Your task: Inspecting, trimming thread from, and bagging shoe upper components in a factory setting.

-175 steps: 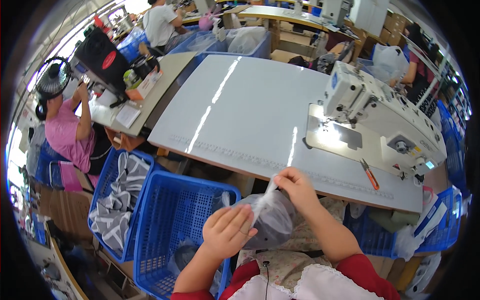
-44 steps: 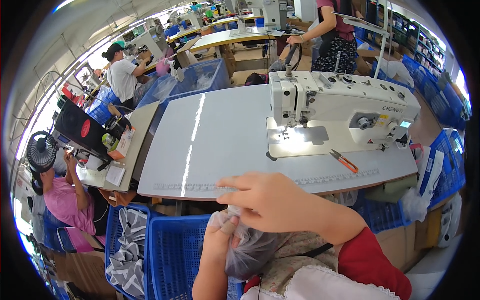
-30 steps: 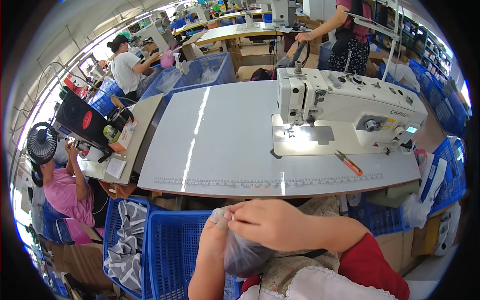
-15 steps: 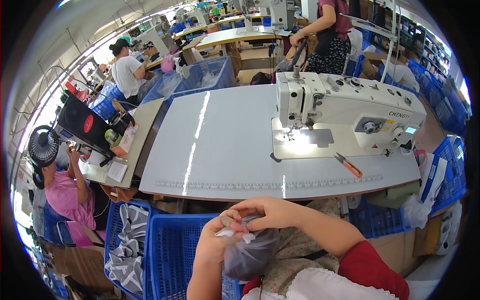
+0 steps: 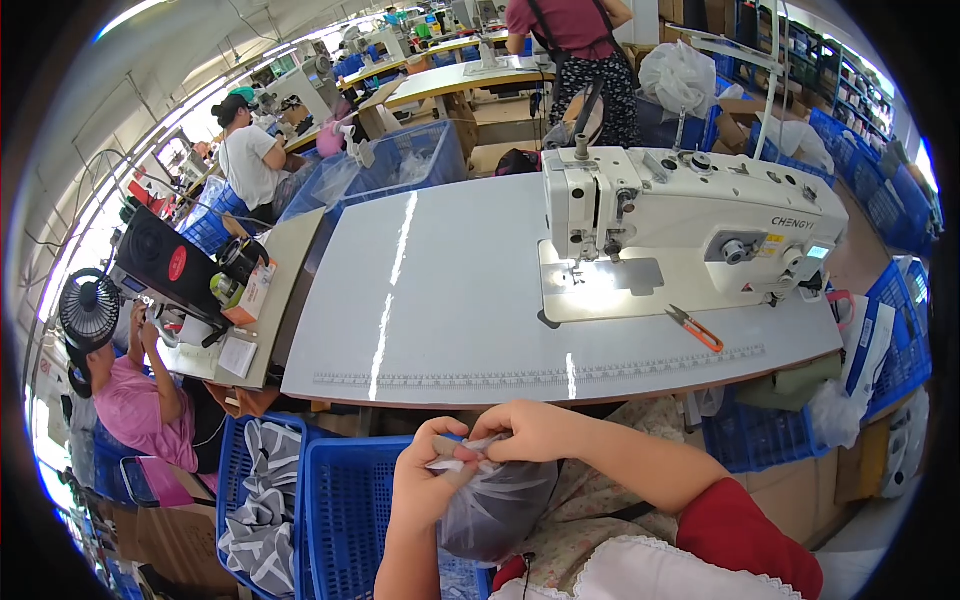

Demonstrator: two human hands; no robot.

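Note:
A full, translucent plastic bag point(image 5: 497, 510) with something dark inside sits in front of my lap, below the near edge of the table. My left hand point(image 5: 432, 468) pinches its gathered neck from the left. From the right, my right hand point(image 5: 528, 432) grips the same gathered plastic, its fingers close against the left ones. What the bag contains is blurred by the plastic. Past my hands, the white sewing machine point(image 5: 690, 205) stands on the table with its lamp lit. Orange-handled thread snips point(image 5: 696, 328) lie on the tabletop near the machine.
A pale sewing table point(image 5: 440, 290) with a printed ruler along its front edge lies ahead. At lower left stand a blue basket point(image 5: 345, 480) and another holding grey-and-white fabric pieces point(image 5: 268, 500). Co-workers sit at left; one person point(image 5: 580, 60) stands behind the machine.
My fingers have shifted on the bag's neck, and the white end that stuck out has been drawn in. The standing person behind the machine has moved left.

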